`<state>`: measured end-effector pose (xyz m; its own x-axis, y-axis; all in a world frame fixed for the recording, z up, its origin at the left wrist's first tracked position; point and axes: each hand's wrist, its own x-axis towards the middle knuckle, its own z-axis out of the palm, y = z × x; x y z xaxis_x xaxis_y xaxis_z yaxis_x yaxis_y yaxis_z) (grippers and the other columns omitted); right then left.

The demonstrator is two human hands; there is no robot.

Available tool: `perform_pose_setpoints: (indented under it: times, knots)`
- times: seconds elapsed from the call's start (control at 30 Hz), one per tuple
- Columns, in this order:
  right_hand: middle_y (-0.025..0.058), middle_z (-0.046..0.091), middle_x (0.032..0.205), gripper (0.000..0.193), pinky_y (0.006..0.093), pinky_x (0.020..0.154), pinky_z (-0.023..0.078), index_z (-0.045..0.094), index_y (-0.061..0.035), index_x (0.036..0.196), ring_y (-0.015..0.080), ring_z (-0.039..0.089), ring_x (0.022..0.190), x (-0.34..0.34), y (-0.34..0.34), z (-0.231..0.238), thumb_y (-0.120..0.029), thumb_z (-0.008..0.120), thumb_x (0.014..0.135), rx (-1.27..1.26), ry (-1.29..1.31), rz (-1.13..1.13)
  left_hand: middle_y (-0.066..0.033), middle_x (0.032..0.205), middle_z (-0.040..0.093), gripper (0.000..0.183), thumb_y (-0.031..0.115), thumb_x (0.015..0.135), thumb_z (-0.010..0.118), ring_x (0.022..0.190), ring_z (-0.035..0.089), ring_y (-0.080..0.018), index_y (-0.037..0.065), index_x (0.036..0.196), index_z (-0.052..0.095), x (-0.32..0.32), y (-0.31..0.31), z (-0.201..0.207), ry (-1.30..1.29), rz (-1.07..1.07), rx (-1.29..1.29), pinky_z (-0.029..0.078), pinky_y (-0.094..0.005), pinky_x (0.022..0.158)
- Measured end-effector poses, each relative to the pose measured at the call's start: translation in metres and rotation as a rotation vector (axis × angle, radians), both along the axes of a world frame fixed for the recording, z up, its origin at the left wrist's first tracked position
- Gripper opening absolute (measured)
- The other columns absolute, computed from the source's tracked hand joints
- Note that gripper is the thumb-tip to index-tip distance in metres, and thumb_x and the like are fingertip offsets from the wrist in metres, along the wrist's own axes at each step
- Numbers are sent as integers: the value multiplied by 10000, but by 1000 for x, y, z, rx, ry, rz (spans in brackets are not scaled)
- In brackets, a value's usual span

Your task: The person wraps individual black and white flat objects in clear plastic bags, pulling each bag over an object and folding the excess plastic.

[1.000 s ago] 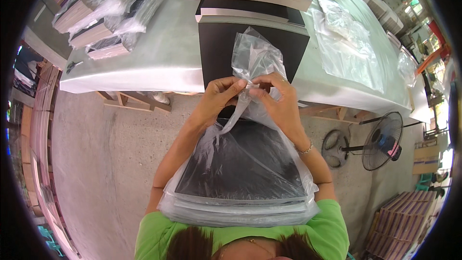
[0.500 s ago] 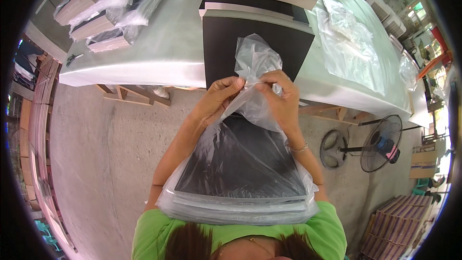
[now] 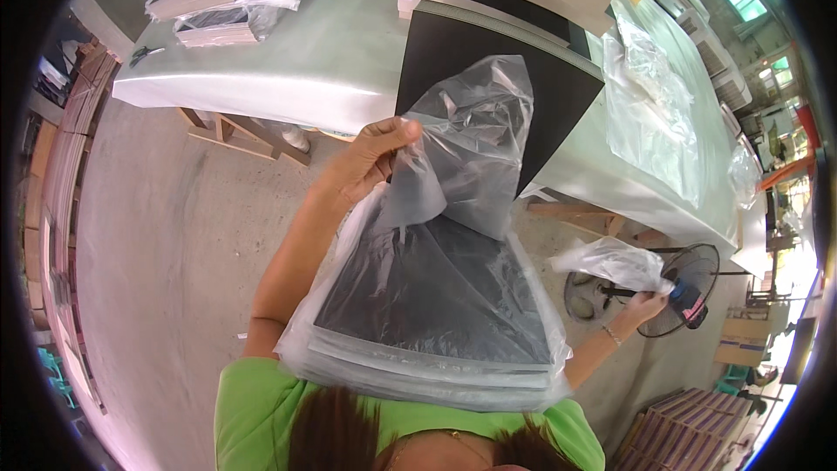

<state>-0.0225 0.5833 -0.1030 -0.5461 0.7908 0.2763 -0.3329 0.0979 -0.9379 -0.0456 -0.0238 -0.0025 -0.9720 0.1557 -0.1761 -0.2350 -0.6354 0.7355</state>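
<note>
A clear plastic bag (image 3: pixel 475 144) with a stack of black sheets (image 3: pixel 436 292) inside rests against my body, its loose upper end spread out in front of a taller black stack. My left hand (image 3: pixel 370 157) pinches the left side of that loose end between thumb and fingers. Off to the right, my right hand (image 3: pixel 647 305) is closed on a separate crumpled piece of clear plastic (image 3: pixel 615 263), held out in front of the fan. The black sheets show through the film, and several pale layers are visible at their near edge.
Upright stacks of black-faced, pale-edged sheets (image 3: pixel 497 61) stand on the white-covered table (image 3: pixel 261 87). Bagged stacks (image 3: pixel 214 26) lie at its left, loose clear plastic (image 3: pixel 649 105) at its right. A floor fan (image 3: pixel 711 270) and brown slatted stack (image 3: pixel 680 436) are at right.
My right hand has left the gathered bag top and swung far right, now with a crumpled plastic piece in it. The bag's top has spread out; my left hand keeps its pinch.
</note>
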Motion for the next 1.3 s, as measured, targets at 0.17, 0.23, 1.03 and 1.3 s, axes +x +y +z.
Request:
perform_pose_setpoints:
  times: [0.17, 0.23, 1.03, 1.3]
  knots:
    - [-2, 530, 879, 265, 250, 618, 398, 559, -79, 1014, 90, 443, 708, -48, -165, 115, -317, 515, 905, 172, -129, 302, 40, 694, 583, 248, 318, 855, 621, 570, 483, -6, 75, 810, 643, 3, 31, 22, 20, -131, -125, 383, -162, 500]
    - [-5, 547, 819, 119, 262, 613, 424, 611, -72, 931, 96, 489, 682, -53, -225, 138, -140, 556, 850, 525, -218, 489, 41, 687, 580, 230, 298, 846, 638, 562, 460, -6, 71, 808, 647, 4, 37, 30, 71, -152, -207, 351, -159, 497]
    - [94, 624, 886, 236, 261, 583, 500, 611, -36, 829, 188, 623, 713, -42, -362, 156, 79, 670, 632, 995, 435, 1176, 9, 744, 564, 284, 238, 733, 760, 646, 501, -45, 44, 844, 586, 11, 59, 35, 102, -283, -130, 401, -184, 566]
    - [107, 624, 979, 226, 254, 594, 487, 570, -29, 778, 186, 623, 739, -37, -361, 168, 84, 684, 620, 767, 229, 1305, 40, 702, 514, 292, 269, 736, 756, 609, 471, -29, 77, 810, 548, 6, 45, 13, 71, -308, -44, 382, -164, 542]
